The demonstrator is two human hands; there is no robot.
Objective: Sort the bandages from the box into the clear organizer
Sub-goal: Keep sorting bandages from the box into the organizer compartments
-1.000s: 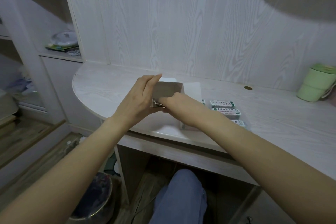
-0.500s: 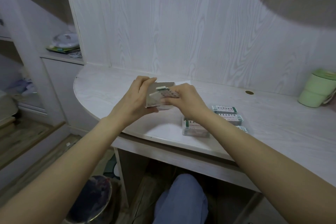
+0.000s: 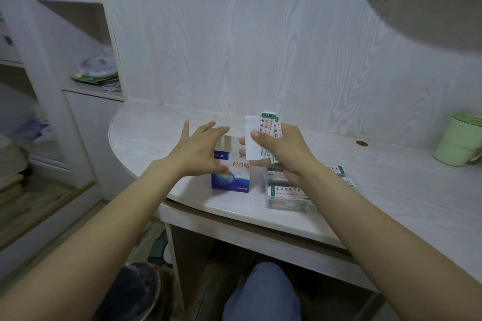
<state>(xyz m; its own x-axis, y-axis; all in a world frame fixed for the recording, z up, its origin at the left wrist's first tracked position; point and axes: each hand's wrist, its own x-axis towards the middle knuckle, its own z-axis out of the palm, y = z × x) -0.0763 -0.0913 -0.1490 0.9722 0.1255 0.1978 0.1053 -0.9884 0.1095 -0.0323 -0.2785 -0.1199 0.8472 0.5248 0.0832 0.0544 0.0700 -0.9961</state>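
A blue and white bandage box point(image 3: 230, 173) stands upright on the desk near its front edge, its top open. My left hand point(image 3: 199, 150) rests on the box's left top edge with fingers spread and straight. My right hand point(image 3: 279, 150) grips a bundle of bandages point(image 3: 267, 133) together with a white paper slip, held upright just right of the box. The clear organizer point(image 3: 285, 194) lies on the desk under my right wrist, with bandage strips inside; part of it is hidden by my forearm.
The white wood-grain desk point(image 3: 391, 190) has a curved front edge. A green cup point(image 3: 460, 142) stands at the far right. More bandage strips point(image 3: 344, 176) lie behind the organizer. Shelves with a plate are at the left. A bin sits below the desk.
The box came down from mid-air and now stands on the desk. My right hand drew a bundle of bandages out of it and lifted them to the right. My left hand's fingers opened.
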